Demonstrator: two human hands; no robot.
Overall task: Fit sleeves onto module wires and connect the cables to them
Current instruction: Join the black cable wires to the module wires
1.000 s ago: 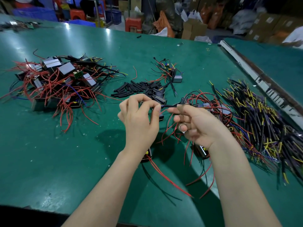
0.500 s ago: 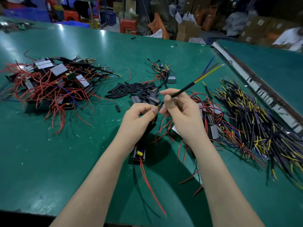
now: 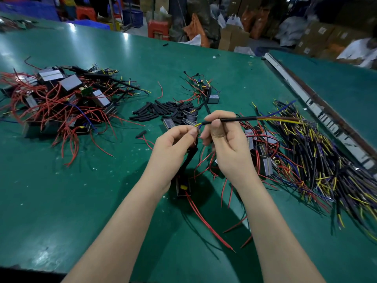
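Note:
My right hand point(image 3: 226, 144) pinches a black cable point(image 3: 238, 119) that runs level to the right, its yellow, brown and blue cores fanned at the far end. Its near end shows short yellow and blue tips between my two hands. My left hand point(image 3: 173, 144) pinches the wire ends of a small black module point(image 3: 183, 185). The module hangs below that hand on a black sleeved lead point(image 3: 189, 158), with two red wires point(image 3: 206, 219) trailing over the green table point(image 3: 81, 190). The joint itself is hidden by my fingertips.
Loose black sleeves point(image 3: 161, 111) lie in a heap behind my hands. A tangle of modules with red wires point(image 3: 57, 101) fills the left. A big pile of black cables point(image 3: 326, 160) spreads on the right, more modules point(image 3: 263, 156) beside it. A metal rail point(image 3: 318, 111) edges the table.
The cable in my right hand has swung down from pointing up-right to lying level. Both hands stay close together at the wire ends, and the module still hangs below my left hand.

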